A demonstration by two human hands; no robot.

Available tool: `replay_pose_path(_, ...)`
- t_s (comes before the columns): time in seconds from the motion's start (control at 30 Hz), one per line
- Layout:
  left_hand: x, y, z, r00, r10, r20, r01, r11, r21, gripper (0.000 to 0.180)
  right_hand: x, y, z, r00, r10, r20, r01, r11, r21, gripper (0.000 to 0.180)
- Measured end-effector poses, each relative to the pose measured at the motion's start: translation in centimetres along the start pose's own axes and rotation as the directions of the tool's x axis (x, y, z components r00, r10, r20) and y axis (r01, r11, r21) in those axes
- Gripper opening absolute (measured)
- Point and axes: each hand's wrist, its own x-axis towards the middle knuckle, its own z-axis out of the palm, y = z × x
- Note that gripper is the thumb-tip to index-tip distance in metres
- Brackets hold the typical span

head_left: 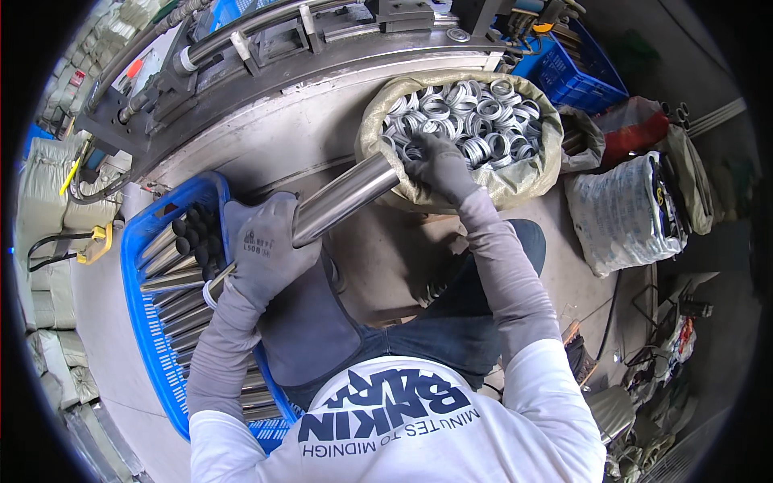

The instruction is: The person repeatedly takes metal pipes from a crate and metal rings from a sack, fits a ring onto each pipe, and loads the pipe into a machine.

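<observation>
Seen from above our own shoulders, we sit at a metalworking bench with both arms in grey sleeves and grey knit gloves. Our left hand [270,245] is closed around a polished steel tube [342,199], gripping it near its lower end so that the tube slants up and to the right, its far end reaching the rim of a woven sack [386,121]. Our right hand [441,165] rests, fingers curled, in the near edge of that sack, on a heap of shiny metal rings [475,113]; we cannot tell whether it has a ring pinched, because the glove hides the fingertips. The tube's far end lies just beside this hand.

To the left, touching our left forearm, stands a blue plastic crate [141,241] packed with more steel tubes [173,286], their open ends facing right and far. Beyond the sack and crate runs a curved steel machine bed [322,88] with dark clamps and a long bar. On the far right sits a second blue crate [584,72], and near it a clear plastic bag [624,209] and a red bag [636,129] lie on the floor. Pale stacked sacks [48,201] line the far left edge of the scene.
</observation>
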Motion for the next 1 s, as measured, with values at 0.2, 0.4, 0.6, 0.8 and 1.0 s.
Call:
replay_pose_path(0.2,-0.6,0.6,-1.1,0.999,-0.007,-0.05,0.0,0.993,-0.122,0.048,-4.1,-6.2,-4.3,0.896,-0.322,-0.306,0.378,0.914,0.146,0.081)
replay_pose_path(0.4,-0.5,0.6,-1.2,0.998,0.053,-0.031,-0.056,0.995,-0.085,0.048,-6.7,-9.8,-6.5,0.923,-0.382,-0.036,0.382,0.906,0.185,0.082)
replay_pose_path(0.6,0.2,0.7,0.0,0.993,0.097,-0.074,-0.102,0.992,-0.07,0.05,-7.5,-8.3,-1.2,0.999,0.031,0.008,-0.013,0.166,0.986,0.051)
replay_pose_path(0.8,-0.6,1.4,0.5,0.997,0.073,0.004,-0.073,0.995,0.074,0.046,-6.9,-12.0,0.1,0.927,0.036,-0.373,0.268,0.633,0.727,0.052)
replay_pose_path(1.0,-0.4,1.6,0.2,0.996,0.074,0.055,-0.078,0.994,0.074,0.05,-6.0,-12.1,-2.4,0.893,-0.265,-0.364,0.362,0.904,0.228,0.038)
